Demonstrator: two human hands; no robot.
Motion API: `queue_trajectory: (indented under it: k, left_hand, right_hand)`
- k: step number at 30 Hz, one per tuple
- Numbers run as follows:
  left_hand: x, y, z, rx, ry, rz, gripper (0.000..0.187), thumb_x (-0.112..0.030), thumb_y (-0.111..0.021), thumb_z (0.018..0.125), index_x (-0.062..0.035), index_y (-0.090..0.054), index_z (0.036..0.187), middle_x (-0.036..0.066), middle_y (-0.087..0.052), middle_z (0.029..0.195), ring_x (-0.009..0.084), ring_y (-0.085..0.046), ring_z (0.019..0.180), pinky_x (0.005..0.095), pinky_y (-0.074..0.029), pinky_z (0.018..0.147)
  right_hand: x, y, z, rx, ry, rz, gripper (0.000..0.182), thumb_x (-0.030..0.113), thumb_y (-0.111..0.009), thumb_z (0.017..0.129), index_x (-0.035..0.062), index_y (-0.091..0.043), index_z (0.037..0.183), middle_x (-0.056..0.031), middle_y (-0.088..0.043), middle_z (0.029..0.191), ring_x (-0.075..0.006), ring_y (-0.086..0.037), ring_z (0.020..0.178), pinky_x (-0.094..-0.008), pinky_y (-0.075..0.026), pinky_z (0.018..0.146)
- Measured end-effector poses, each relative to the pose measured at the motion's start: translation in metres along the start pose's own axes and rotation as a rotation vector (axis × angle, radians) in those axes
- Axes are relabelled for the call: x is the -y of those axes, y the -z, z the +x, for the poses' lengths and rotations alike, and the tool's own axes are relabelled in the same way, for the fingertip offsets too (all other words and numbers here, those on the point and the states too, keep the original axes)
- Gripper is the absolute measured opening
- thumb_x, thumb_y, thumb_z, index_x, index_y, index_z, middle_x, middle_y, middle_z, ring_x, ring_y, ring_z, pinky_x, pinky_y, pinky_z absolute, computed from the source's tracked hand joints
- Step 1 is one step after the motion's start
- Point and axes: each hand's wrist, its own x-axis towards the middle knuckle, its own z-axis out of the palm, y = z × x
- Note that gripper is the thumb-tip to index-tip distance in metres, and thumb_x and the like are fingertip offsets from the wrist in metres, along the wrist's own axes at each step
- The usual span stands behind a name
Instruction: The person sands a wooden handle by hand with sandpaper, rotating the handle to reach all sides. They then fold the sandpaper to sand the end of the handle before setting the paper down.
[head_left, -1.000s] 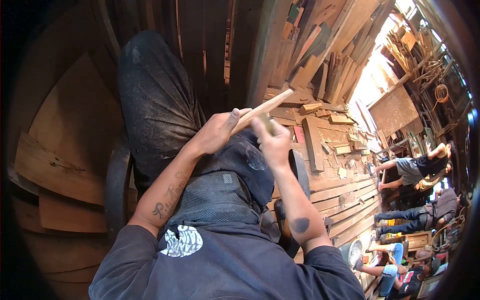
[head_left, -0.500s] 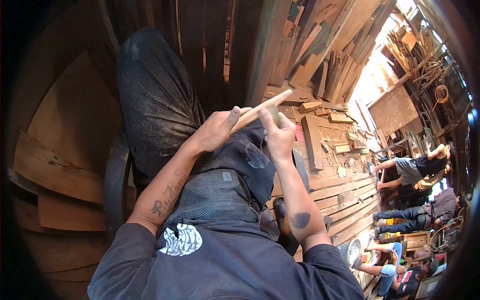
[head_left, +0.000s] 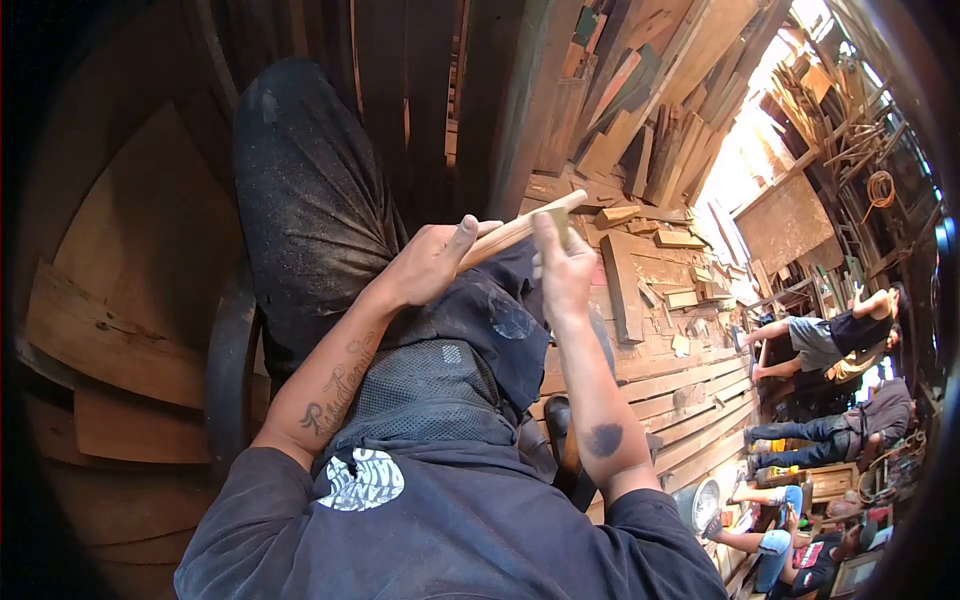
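Observation:
My left hand [head_left: 432, 262] is wrapped round the lower end of a slim, pale wooden stick [head_left: 525, 226], its thumb pointing up along it. The stick slants up to the right above my lap, with its far tip bare. In my right hand [head_left: 565, 268] a small folded piece of tan-green sandpaper [head_left: 559, 221] is pinched against the stick near that tip. The right fingers are partly hidden behind the hand. Dark, dusty trousers [head_left: 310, 180] cover my bent leg beneath.
Wood offcuts [head_left: 680, 240] and a thick board [head_left: 625, 285] lie on the slatted floor [head_left: 690, 400] to the right. Planks [head_left: 670, 90] lean behind them. Several people are at the far right, one in grey shorts [head_left: 808, 338]. A chair armrest [head_left: 232, 350] curves by my left side.
My right hand has slid the sandpaper a little further along the stick, to the right toward its tip. The stick's tip has dipped slightly; my left hand stays put.

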Motion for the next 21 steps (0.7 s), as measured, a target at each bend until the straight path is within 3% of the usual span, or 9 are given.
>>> queue_trajectory:
  k: [2, 5, 6, 7, 10, 14, 18, 20, 21]
  left_hand:
    - [-0.008, 0.005, -0.002, 0.062, 0.110, -0.062, 0.094, -0.072, -0.015, 0.112, -0.0025, -0.063, 0.152, 0.020, -0.076, 0.129, 0.0237, -0.070, 0.121, 0.0367, -0.051, 0.108]
    - [-0.006, 0.003, -0.001, 0.026, 0.042, -0.088, 0.093, -0.072, -0.016, 0.113, -0.0024, -0.064, 0.151, 0.019, -0.076, 0.128, 0.0219, -0.071, 0.115, 0.0360, -0.052, 0.105]
    - [-0.003, 0.001, -0.001, -0.007, -0.020, -0.092, 0.092, -0.072, -0.016, 0.113, -0.0024, -0.064, 0.150, 0.018, -0.077, 0.126, 0.0210, -0.071, 0.111, 0.0354, -0.053, 0.103]
    - [-0.013, 0.010, -0.002, 0.083, 0.151, -0.040, 0.092, -0.072, -0.017, 0.113, -0.0021, -0.066, 0.149, 0.018, -0.077, 0.124, 0.0197, -0.071, 0.105, 0.0349, -0.054, 0.099]
    - [-0.005, 0.001, -0.001, -0.031, 0.012, 0.003, 0.091, -0.070, -0.018, 0.114, -0.0020, -0.067, 0.148, 0.017, -0.077, 0.124, 0.0199, -0.071, 0.106, 0.0347, -0.054, 0.100]
    - [0.000, 0.002, -0.002, -0.025, -0.007, -0.024, 0.088, -0.068, -0.019, 0.115, -0.0020, -0.066, 0.148, 0.016, -0.078, 0.123, 0.0192, -0.070, 0.106, 0.0335, -0.054, 0.099]
    - [0.001, 0.002, -0.002, -0.050, 0.003, -0.113, 0.083, -0.065, -0.024, 0.116, 0.0010, -0.068, 0.145, 0.012, -0.077, 0.108, 0.0170, -0.070, 0.102, 0.0340, -0.055, 0.096]
    - [-0.012, 0.004, -0.004, -0.060, 0.039, -0.119, 0.083, -0.064, -0.024, 0.117, 0.0012, -0.068, 0.145, 0.012, -0.078, 0.107, 0.0164, -0.070, 0.102, 0.0341, -0.055, 0.096]
    - [-0.014, 0.004, -0.004, -0.055, 0.030, -0.138, 0.071, -0.054, -0.033, 0.117, 0.0013, -0.067, 0.145, 0.013, -0.078, 0.110, 0.0172, -0.071, 0.103, 0.0342, -0.055, 0.097]
  right_hand:
    - [0.005, -0.014, -0.022, 0.116, -0.019, -0.121, 0.032, 0.033, -0.080, 0.103, 0.0059, -0.074, 0.087, 0.0052, -0.061, 0.070, -0.0032, -0.052, 0.055, -0.0236, -0.039, 0.048]
    - [-0.012, -0.017, -0.029, 0.401, -0.094, -0.032, 0.032, 0.033, -0.081, 0.102, 0.0042, -0.076, 0.089, 0.0046, -0.062, 0.071, -0.0043, -0.053, 0.055, -0.0238, -0.041, 0.049]
    - [-0.007, -0.015, -0.025, 0.324, -0.109, -0.024, 0.032, 0.034, -0.080, 0.102, 0.0043, -0.076, 0.091, 0.0045, -0.062, 0.071, -0.0039, -0.053, 0.056, -0.0229, -0.041, 0.049]
    - [0.003, -0.010, -0.018, 0.248, -0.128, -0.019, 0.032, 0.035, -0.080, 0.103, 0.0044, -0.076, 0.094, 0.0044, -0.063, 0.072, -0.0035, -0.053, 0.056, -0.0220, -0.041, 0.050]
    - [0.007, 0.010, 0.006, -0.021, -0.079, 0.071, 0.035, 0.039, -0.079, 0.103, 0.0048, -0.076, 0.101, 0.0034, -0.064, 0.078, -0.0036, -0.054, 0.058, -0.0212, -0.041, 0.049]
    - [0.007, -0.003, -0.006, 0.016, -0.066, 0.066, 0.034, 0.037, -0.079, 0.103, 0.0037, -0.076, 0.098, 0.0030, -0.064, 0.076, -0.0035, -0.055, 0.057, -0.0214, -0.041, 0.048]
    - [-0.005, -0.027, -0.035, 0.367, -0.101, -0.010, 0.033, 0.033, -0.081, 0.101, 0.0016, -0.078, 0.095, 0.0017, -0.066, 0.074, -0.0055, -0.056, 0.057, -0.0233, -0.044, 0.050]
    - [0.006, -0.018, -0.026, 0.263, -0.104, -0.032, 0.035, 0.033, -0.082, 0.101, 0.0016, -0.076, 0.087, 0.0015, -0.066, 0.074, -0.0037, -0.056, 0.062, -0.0238, -0.044, 0.054]
    - [-0.002, -0.009, -0.013, 0.147, -0.036, -0.004, 0.035, 0.032, -0.081, 0.102, 0.0016, -0.075, 0.086, 0.0020, -0.067, 0.075, -0.0030, -0.056, 0.065, -0.0236, -0.043, 0.057]
